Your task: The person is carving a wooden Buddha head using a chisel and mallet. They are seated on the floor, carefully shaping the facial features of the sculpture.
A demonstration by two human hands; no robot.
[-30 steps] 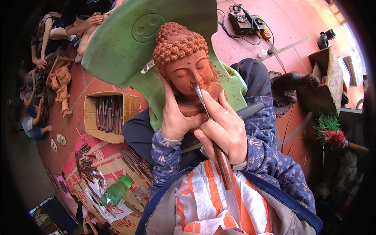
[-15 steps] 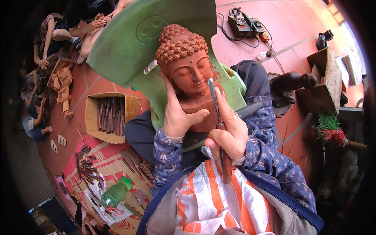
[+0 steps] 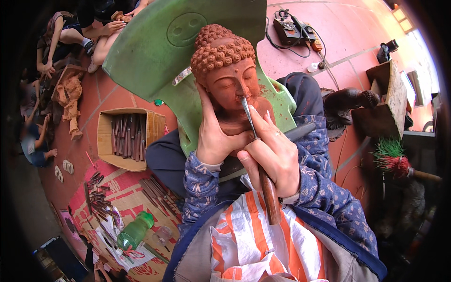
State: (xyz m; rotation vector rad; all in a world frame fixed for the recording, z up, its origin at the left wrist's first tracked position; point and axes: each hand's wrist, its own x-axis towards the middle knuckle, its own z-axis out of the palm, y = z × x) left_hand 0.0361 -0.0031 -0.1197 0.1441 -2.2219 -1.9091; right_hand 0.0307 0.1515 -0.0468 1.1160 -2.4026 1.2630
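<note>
A reddish-brown carved wooden Buddha bust leans on a green plastic chair in front of me. My left hand cups the bust's cheek and neck from the left, thumb toward the chisel. In my right hand is a wood chisel with a dark brown wooden handle. Its metal blade points up and away from me, and the tip meets the face just below the nose. Wood crumbs lie on the bust's shoulder and the chair beside it.
Left of my knee, a cardboard box holds several wooden-handled tools. More tools and a green plastic bottle lie on a mat. At right are a dark carved figure, a wooden box and a corded black device. People sit at far left.
The chisel tip has shifted left, from beside the mouth to just under the nose. My right hand has turned with it, and my left thumb has come closer to the chisel.
</note>
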